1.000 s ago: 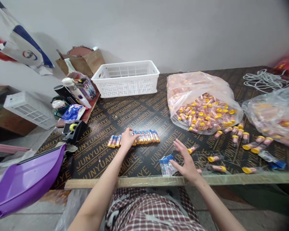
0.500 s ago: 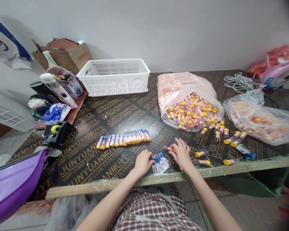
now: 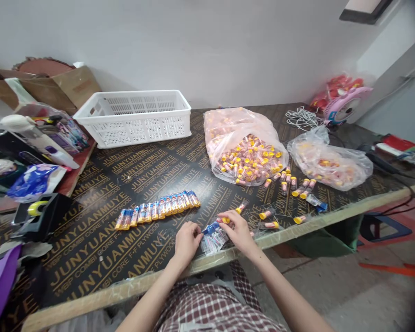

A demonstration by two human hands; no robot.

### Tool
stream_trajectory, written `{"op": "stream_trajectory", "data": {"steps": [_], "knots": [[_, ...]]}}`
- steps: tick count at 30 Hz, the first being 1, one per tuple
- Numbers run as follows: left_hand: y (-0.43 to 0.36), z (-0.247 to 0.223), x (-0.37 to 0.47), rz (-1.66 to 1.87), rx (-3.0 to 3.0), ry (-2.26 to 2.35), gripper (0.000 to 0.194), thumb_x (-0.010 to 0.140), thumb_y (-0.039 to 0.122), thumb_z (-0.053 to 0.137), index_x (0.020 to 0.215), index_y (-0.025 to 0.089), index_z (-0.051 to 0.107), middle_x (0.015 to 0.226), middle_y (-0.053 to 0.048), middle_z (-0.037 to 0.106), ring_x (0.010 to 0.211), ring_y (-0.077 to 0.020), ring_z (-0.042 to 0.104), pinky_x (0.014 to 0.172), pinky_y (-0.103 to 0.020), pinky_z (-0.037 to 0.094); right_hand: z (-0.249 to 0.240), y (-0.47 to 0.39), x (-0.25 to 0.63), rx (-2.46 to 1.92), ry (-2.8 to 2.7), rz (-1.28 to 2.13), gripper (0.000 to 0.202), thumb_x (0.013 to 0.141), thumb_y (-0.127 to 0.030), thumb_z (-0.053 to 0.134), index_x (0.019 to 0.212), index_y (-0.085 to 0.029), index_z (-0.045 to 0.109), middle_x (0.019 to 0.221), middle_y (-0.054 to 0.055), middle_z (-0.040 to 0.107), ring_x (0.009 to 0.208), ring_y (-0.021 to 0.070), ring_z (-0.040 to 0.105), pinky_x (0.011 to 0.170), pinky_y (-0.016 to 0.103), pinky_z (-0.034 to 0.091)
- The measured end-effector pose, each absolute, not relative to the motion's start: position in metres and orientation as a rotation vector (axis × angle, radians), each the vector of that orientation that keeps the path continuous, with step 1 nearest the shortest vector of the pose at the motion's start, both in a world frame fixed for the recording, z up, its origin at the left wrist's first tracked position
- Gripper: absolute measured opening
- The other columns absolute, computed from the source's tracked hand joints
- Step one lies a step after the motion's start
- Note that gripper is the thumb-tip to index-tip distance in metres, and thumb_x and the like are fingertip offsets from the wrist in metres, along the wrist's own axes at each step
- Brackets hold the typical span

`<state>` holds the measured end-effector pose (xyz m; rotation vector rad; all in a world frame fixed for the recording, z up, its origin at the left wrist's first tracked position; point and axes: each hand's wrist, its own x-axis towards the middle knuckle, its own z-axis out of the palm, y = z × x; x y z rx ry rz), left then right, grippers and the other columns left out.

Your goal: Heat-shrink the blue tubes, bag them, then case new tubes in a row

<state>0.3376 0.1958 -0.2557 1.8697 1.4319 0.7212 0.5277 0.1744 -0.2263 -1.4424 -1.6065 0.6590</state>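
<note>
Near the table's front edge lies a small stack of clear sleeves with blue tops. My left hand pinches at the left side of this stack. My right hand rests at its right side and holds a small yellow-capped pink tube between thumb and fingers. A row of packed tubes in blue-topped sleeves lies on the dark table to the left of my hands. Loose yellow-capped tubes are scattered to the right.
An open plastic bag full of yellow-capped tubes sits behind my hands, a second bag to its right. A white basket stands at the back. A tape dispenser, bottles and a cardboard box crowd the left side.
My left hand left the row of packed tubes and came back to the sleeve stack. My right hand picked up a loose tube. The view swung to the right.
</note>
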Motion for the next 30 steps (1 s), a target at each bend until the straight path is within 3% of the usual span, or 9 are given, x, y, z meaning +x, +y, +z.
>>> {"op": "stream_trajectory", "data": {"steps": [5, 10, 14, 20, 26, 30], "knots": [[0.203, -0.245, 0.333, 0.941, 0.993, 1.239, 0.022, 0.061, 0.026, 0.065, 0.067, 0.019, 0.045, 0.050, 0.007, 0.051, 0.046, -0.0096, 0.049, 0.051, -0.022, 0.040, -0.220, 0.165, 0.524, -1.390, -1.477, 0.722, 0.022, 0.082, -0.022, 0.054, 0.101, -0.022, 0.065, 0.102, 0.007, 0.055, 0.094, 0.0183, 0.056, 0.075, 0.030, 0.051], [0.208, -0.233, 0.327, 1.040, 0.632, 1.124, 0.046, 0.045, 0.019, 0.078, 0.085, 0.016, 0.056, 0.061, 0.003, 0.063, 0.053, -0.0091, 0.056, 0.055, -0.021, 0.045, -0.218, 0.154, 0.517, -1.325, -1.431, 0.761, 0.024, 0.083, -0.025, 0.054, 0.106, -0.024, 0.063, 0.105, 0.007, 0.055, 0.095, 0.0183, 0.057, 0.078, 0.032, 0.052], [0.209, -0.232, 0.326, 1.083, 0.476, 1.118, 0.036, 0.046, 0.029, 0.081, 0.073, 0.012, 0.064, 0.066, -0.001, 0.065, 0.054, -0.0074, 0.056, 0.056, -0.020, 0.046, -0.216, 0.148, 0.509, -1.313, -1.456, 0.692, 0.023, 0.083, -0.026, 0.055, 0.104, -0.024, 0.063, 0.105, 0.007, 0.056, 0.095, 0.0201, 0.057, 0.078, 0.035, 0.053], [0.210, -0.236, 0.323, 1.175, 0.417, 1.170, 0.034, 0.045, 0.037, 0.081, 0.059, 0.011, 0.064, 0.058, 0.000, 0.062, 0.051, -0.0071, 0.053, 0.053, -0.020, 0.044, -0.213, 0.142, 0.500, -1.304, -1.553, 0.548, 0.024, 0.084, -0.021, 0.054, 0.106, -0.025, 0.062, 0.103, 0.007, 0.058, 0.097, 0.0205, 0.056, 0.084, 0.038, 0.049], [0.211, -0.236, 0.320, 1.225, 0.383, 1.193, 0.034, 0.047, 0.038, 0.081, 0.059, 0.012, 0.063, 0.054, 0.002, 0.060, 0.051, -0.0064, 0.053, 0.054, -0.019, 0.043, -0.216, 0.140, 0.495, -1.266, -1.619, 0.429, 0.031, 0.084, -0.016, 0.053, 0.113, -0.027, 0.059, 0.103, 0.007, 0.059, 0.098, 0.0206, 0.055, 0.087, 0.039, 0.047], [0.209, -0.234, 0.323, 1.221, 0.426, 1.192, 0.034, 0.051, 0.040, 0.079, 0.060, 0.012, 0.062, 0.057, 0.002, 0.060, 0.053, -0.0069, 0.053, 0.056, -0.020, 0.045, -0.221, 0.139, 0.491, -1.246, -1.655, 0.558, 0.030, 0.084, -0.017, 0.052, 0.111, -0.026, 0.060, 0.104, 0.006, 0.058, 0.097, 0.0196, 0.056, 0.087, 0.037, 0.047]]}}
